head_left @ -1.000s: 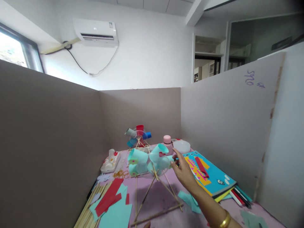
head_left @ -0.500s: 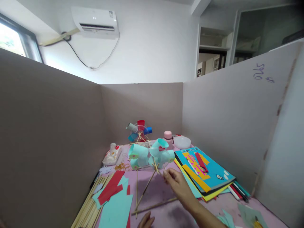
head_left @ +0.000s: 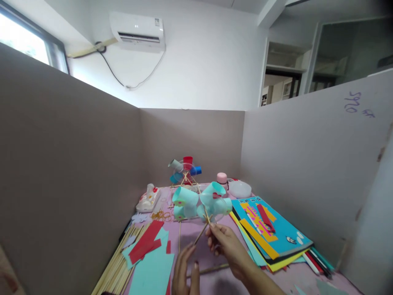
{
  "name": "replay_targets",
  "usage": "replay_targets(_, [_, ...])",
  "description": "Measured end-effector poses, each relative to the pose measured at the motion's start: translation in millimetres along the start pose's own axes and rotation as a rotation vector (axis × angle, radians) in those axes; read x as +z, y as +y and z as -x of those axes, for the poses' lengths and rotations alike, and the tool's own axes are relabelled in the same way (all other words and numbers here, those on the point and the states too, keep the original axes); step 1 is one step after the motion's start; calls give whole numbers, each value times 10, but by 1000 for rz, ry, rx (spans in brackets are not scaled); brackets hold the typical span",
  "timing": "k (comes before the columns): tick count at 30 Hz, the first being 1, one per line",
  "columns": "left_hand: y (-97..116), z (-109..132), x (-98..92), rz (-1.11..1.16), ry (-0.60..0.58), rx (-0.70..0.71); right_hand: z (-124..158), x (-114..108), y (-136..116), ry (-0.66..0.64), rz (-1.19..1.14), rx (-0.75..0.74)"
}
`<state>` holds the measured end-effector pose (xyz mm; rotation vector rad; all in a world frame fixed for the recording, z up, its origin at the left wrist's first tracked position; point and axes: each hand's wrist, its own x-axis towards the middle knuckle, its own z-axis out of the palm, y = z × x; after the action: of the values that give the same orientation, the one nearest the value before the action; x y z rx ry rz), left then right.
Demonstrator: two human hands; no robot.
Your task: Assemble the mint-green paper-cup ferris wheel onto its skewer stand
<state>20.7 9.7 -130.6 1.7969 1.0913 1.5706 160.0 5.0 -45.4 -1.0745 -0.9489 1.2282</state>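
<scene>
A wheel of light teal paper cups (head_left: pixel 201 201) stands on a frame of thin wooden sticks (head_left: pixel 200 233) in the middle of the pink table (head_left: pixel 221 282). My right hand (head_left: pixel 225 246) is closed in a pinch on one slanting stick just below the cups. My left hand (head_left: pixel 184 272) rises from the bottom edge with its fingers stretched out, close to the lower sticks and holding nothing.
A smaller cup wheel (head_left: pixel 185 169) stands at the back. Coloured paper sheets (head_left: pixel 267 229) are stacked on the right with pens (head_left: pixel 319 260) beside them. Red and teal paper (head_left: pixel 150 258) and a bundle of sticks (head_left: pixel 118 266) lie left. Brown partition walls (head_left: pixel 61 164) enclose the table.
My right hand has come back from the cups' right side to the stick frame and pinched a stick. My left hand has risen into view at the bottom.
</scene>
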Motion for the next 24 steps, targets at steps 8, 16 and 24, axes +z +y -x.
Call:
replay_targets(8, [258, -576, 155, 36, -54, -111, -30, -36, 46, -10, -4, 20])
replay_targets(16, [170, -887, -23, -39, 182, -121, 0, -124, 58, 14, 121, -7])
replay_targets(24, [-16, -1124, -129, 91, 47, -184, -3, -286, -26, 82, 219, -119])
